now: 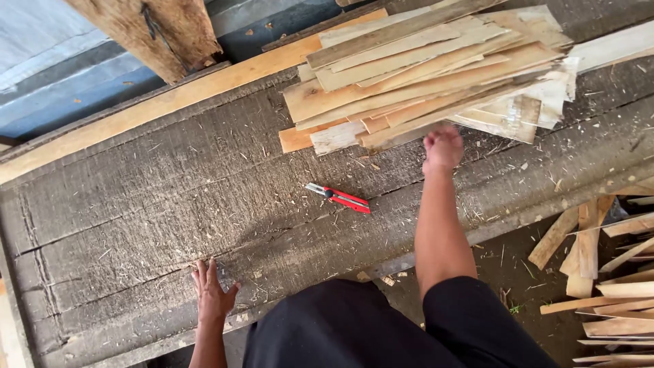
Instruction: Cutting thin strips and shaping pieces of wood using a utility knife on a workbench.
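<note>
My left hand [212, 289] lies flat with its fingers spread on the near edge of a rough, dark wooden bench [136, 204]. My right hand [443, 146] is stretched out to the near edge of a pile of thin, pale wood slats [422, 68] at the back right of the bench. It is blurred and its fingers curl under, so I cannot tell whether it grips a slat. A red utility knife [338, 197] lies on the bench between my hands, nearer the right one.
A long pale plank [157, 102] runs along the bench's far side, with a thick timber post [153, 31] behind it. More loose slats [606, 286] are heaped on the ground at the right. Shavings litter the bench.
</note>
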